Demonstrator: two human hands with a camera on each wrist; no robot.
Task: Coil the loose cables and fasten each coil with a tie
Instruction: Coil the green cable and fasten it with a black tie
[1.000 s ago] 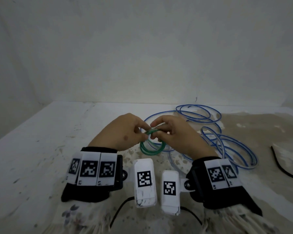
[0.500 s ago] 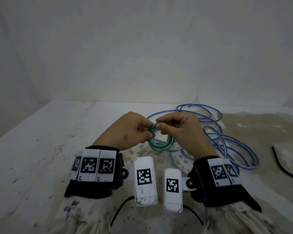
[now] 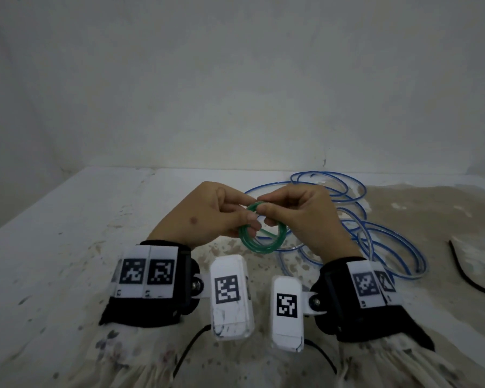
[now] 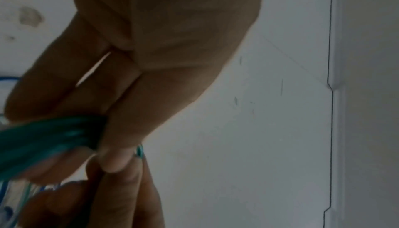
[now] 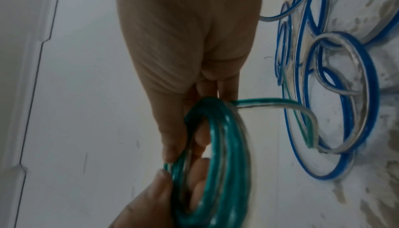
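A small coil of green cable [image 3: 263, 245] hangs in the air between both hands, above the stained table [image 3: 67, 233]. My left hand [image 3: 247, 217] pinches the coil's left side. My right hand [image 3: 261, 210] pinches its top. In the right wrist view the green coil [image 5: 218, 172] shows several turns, and one loose green-and-clear tail [image 5: 280, 105] runs off to the right. In the left wrist view the green coil [image 4: 47, 139] passes under my curled fingers [image 4: 116, 129]. A long blue cable [image 3: 384, 242] lies in loose loops on the table behind my right hand. No tie is visible on the coil.
Black ties or a thin black cable [image 3: 471, 273] lie at the table's right edge. A white wall [image 3: 235, 79] stands close behind the table. Brown stains cover the table's right half.
Both hands have lifted the green coil slightly and moved it right. The pinch has shifted to the top of the coil, and the coil now hangs lower beneath the fingers.
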